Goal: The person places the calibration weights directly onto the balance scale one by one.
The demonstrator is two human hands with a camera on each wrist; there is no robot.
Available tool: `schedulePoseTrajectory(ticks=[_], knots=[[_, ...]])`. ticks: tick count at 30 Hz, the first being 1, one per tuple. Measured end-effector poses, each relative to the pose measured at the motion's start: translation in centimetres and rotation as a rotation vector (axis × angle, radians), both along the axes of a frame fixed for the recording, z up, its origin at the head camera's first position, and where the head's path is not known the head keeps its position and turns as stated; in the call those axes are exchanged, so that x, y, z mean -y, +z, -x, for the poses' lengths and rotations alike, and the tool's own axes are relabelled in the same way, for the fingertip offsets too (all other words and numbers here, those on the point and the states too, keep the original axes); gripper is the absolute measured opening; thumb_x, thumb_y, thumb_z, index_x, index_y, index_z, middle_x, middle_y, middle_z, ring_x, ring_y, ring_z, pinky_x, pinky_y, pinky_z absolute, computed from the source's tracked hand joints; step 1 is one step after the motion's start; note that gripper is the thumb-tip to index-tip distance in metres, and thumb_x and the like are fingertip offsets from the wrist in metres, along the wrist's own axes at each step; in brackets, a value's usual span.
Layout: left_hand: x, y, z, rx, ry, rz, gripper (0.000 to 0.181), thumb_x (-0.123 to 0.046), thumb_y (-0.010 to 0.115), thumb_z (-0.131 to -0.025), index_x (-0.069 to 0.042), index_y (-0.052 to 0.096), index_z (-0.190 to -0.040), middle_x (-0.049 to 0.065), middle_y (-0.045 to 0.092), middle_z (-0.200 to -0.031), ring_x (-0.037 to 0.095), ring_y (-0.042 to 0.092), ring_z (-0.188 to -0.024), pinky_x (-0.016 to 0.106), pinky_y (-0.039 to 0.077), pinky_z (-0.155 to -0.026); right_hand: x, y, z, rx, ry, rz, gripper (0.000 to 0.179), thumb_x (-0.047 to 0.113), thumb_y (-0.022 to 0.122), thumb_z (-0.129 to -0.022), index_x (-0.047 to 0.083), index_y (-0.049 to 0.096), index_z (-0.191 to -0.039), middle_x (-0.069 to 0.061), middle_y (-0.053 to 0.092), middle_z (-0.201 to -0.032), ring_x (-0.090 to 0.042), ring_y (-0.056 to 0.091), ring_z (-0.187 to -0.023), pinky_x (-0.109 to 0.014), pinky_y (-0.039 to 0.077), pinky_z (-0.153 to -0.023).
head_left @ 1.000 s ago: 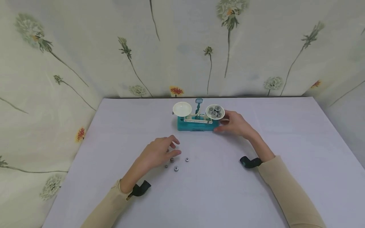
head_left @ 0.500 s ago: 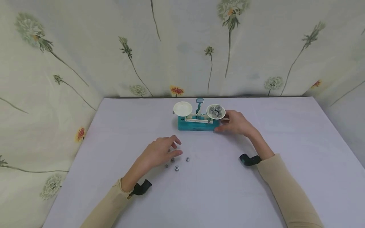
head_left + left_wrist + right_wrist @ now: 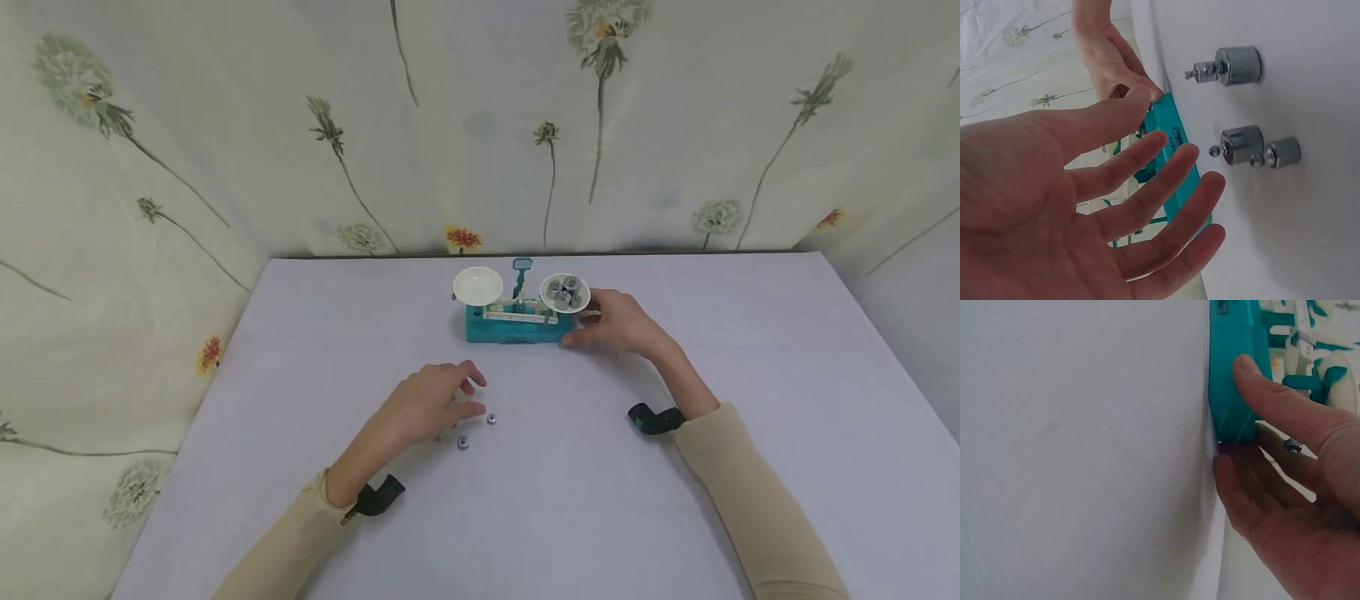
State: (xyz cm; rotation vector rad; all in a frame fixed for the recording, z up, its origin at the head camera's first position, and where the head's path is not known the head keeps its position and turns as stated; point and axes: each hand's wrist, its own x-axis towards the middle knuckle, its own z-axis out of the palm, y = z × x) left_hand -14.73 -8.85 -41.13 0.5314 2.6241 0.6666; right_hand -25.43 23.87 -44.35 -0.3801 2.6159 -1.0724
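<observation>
A teal balance scale (image 3: 517, 332) stands near the far edge of the table. Its left pan (image 3: 477, 286) holds nothing, while several metal weights (image 3: 572, 284) sit in the right pan. My right hand (image 3: 618, 322) grips the right end of the base; in the right wrist view, the thumb (image 3: 1263, 381) lies on its front face and the fingers bend around the end. My left hand (image 3: 427, 406) hovers over the table with spread, loosely bent fingers, holding nothing. Below it are several loose knobbed weights, including a larger one (image 3: 1239, 65) and a smaller one (image 3: 1285, 152); the hand partly hides some in the head view.
A white cloth (image 3: 570, 500) covers the table. Behind and to the left hangs a curtain (image 3: 480, 150) printed with dandelions. Black wrist mounts (image 3: 656, 419) sit on both wrists.
My left hand has shifted slightly to the right, now covering more of the loose weights in the head view. My right hand and the balance scale stay as they were.
</observation>
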Motion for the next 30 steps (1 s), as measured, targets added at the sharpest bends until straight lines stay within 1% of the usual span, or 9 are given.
schedulePoseTrajectory(ticks=[5, 7, 10, 13, 19, 26, 30], knots=[[-0.8, 0.0, -0.3, 0.015, -0.02, 0.029, 0.036, -0.031, 0.079, -0.099, -0.018, 0.069, -0.131, 0.006, 0.077, -0.122, 0.022, 0.07, -0.107, 0.037, 0.061, -0.087, -0.1, -0.1, 0.0, 0.012, -0.005, 0.012, 0.082, 0.021, 0.093, -0.086, 0.0, 0.051, -0.154, -0.025, 0.062, -0.153, -0.045, 0.062, -0.14, -0.056, 0.052, -0.118], [-1.1, -0.1, -0.4, 0.002, -0.03, 0.047, 0.035, -0.031, 0.08, -0.099, -0.019, 0.069, -0.131, 0.006, 0.077, -0.121, 0.022, 0.07, -0.106, 0.037, 0.061, -0.087, -0.1, -0.2, 0.0, 0.017, -0.006, 0.017, 0.083, 0.021, 0.093, -0.086, 0.0, 0.051, -0.155, -0.025, 0.061, -0.153, -0.045, 0.062, -0.141, -0.056, 0.052, -0.119], [-1.4, -0.2, -0.5, -0.036, -0.047, 0.075, 0.033, -0.029, 0.08, -0.099, -0.019, 0.07, -0.129, 0.005, 0.077, -0.119, 0.02, 0.07, -0.103, 0.035, 0.061, -0.085, -0.1, -0.2, 0.0, 0.016, -0.005, 0.021, 0.084, 0.022, 0.093, -0.086, 0.0, 0.051, -0.155, -0.025, 0.061, -0.154, -0.045, 0.062, -0.141, -0.055, 0.052, -0.118], [-1.6, -0.3, -0.6, -0.056, -0.065, 0.087, 0.03, -0.027, 0.079, -0.1, -0.02, 0.071, -0.128, 0.004, 0.077, -0.118, 0.02, 0.07, -0.103, 0.034, 0.062, -0.086, -0.1, -0.2, 0.1, 0.015, -0.003, 0.022, 0.084, 0.022, 0.093, -0.086, 0.001, 0.051, -0.155, -0.025, 0.061, -0.154, -0.045, 0.062, -0.141, -0.055, 0.052, -0.118], [-2.0, -0.3, -0.5, -0.056, -0.095, 0.098, 0.027, -0.024, 0.079, -0.1, -0.02, 0.073, -0.125, 0.005, 0.077, -0.115, 0.02, 0.07, -0.102, 0.034, 0.061, -0.086, -0.2, -0.2, 0.1, 0.015, 0.0, 0.017, 0.086, 0.022, 0.093, -0.086, 0.0, 0.049, -0.156, -0.026, 0.059, -0.156, -0.046, 0.061, -0.142, -0.056, 0.051, -0.119], [-2.4, -0.4, -0.5, -0.054, -0.094, 0.114, 0.025, -0.023, 0.08, -0.099, -0.02, 0.074, -0.123, 0.005, 0.077, -0.113, 0.021, 0.069, -0.101, 0.033, 0.061, -0.084, -0.3, -0.2, 0.1, 0.018, 0.003, 0.017, 0.086, 0.022, 0.092, -0.087, 0.0, 0.048, -0.157, -0.026, 0.058, -0.157, -0.047, 0.06, -0.142, -0.057, 0.051, -0.119], [-2.6, -0.6, -0.7, -0.075, -0.112, 0.132, 0.024, -0.023, 0.081, -0.098, -0.02, 0.074, -0.121, 0.005, 0.077, -0.11, 0.02, 0.07, -0.099, 0.032, 0.06, -0.083, -0.3, -0.3, 0.2, 0.014, 0.006, 0.013, 0.087, 0.023, 0.092, -0.087, -0.001, 0.047, -0.157, -0.026, 0.057, -0.157, -0.048, 0.06, -0.142, -0.057, 0.051, -0.119]])
